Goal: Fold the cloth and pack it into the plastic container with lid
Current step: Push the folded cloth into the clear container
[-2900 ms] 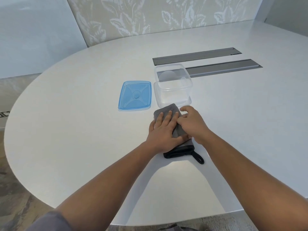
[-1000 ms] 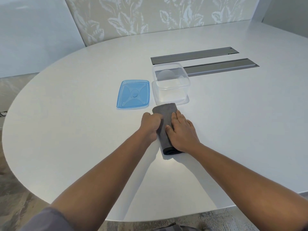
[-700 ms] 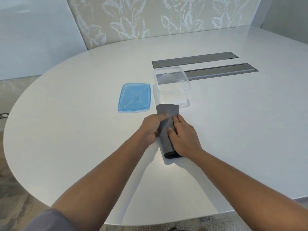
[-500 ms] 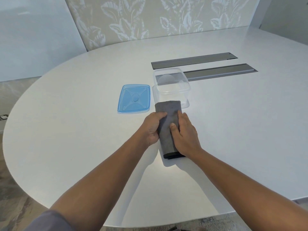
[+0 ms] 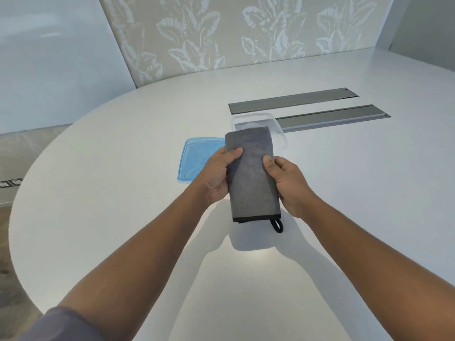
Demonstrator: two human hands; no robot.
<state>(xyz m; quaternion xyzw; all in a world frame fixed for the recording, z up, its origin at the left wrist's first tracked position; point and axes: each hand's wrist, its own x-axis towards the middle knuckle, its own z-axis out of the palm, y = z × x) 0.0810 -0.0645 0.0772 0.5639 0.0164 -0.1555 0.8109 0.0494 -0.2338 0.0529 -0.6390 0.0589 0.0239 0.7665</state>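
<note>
The grey cloth [image 5: 252, 178] is folded into a narrow rectangle with a black hem and a small black loop at its near end. It is lifted off the white table [image 5: 110, 193]. My left hand [image 5: 218, 175] grips its left edge, thumb on top. My right hand [image 5: 288, 183] grips its right edge the same way. Behind the cloth stands the clear plastic container [image 5: 278, 129], open and mostly hidden by the cloth. The blue lid [image 5: 194, 161] lies flat to the container's left, partly behind my left hand.
Two long grey slot covers [image 5: 293, 100] are set into the table beyond the container. A leaf-patterned wall panel [image 5: 234, 33] stands behind the table. The table's rounded edge curves along the left, with floor below it.
The folded cloth, pressed flat on the table before, is now held up off the surface between both hands. Its black loop hangs free at the near end.
</note>
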